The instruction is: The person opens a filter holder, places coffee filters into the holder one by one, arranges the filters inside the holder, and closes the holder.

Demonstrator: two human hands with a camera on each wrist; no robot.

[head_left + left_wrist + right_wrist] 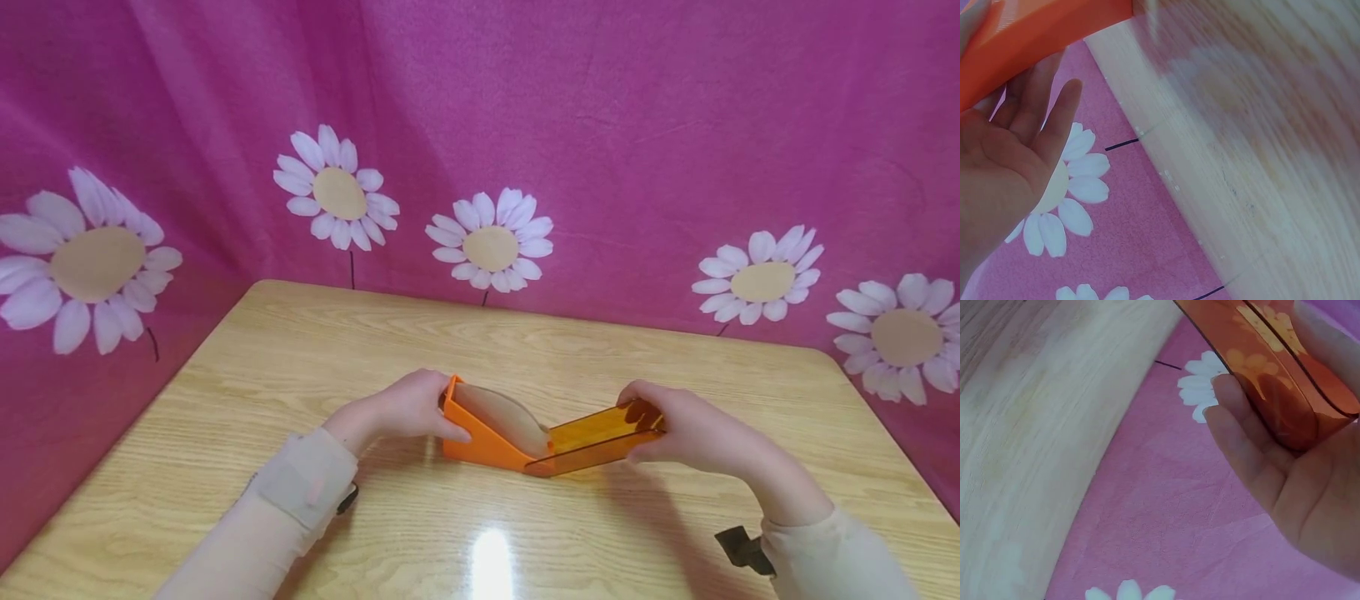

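Note:
An orange plastic case (483, 443) with a see-through amber lid (600, 437) is held over the wooden table in the head view, its lid swung out to the right. A tan, curved-edged sheet like a paper coffee filter (506, 414) stands inside the case. My left hand (408, 408) grips the case's tall left end, thumb on the near side. At the lid's outer end, my right hand (686, 429) holds it between thumb and fingers. The right wrist view shows the amber lid (1279, 394) in that grasp; in the left wrist view, fingers lie along the orange wall (1041, 44).
The light wooden table (375, 533) spans the space below both hands. Behind it and at its sides hangs a magenta cloth (615, 150) printed with large white daisies. A bright light reflection lies on the tabletop near the front.

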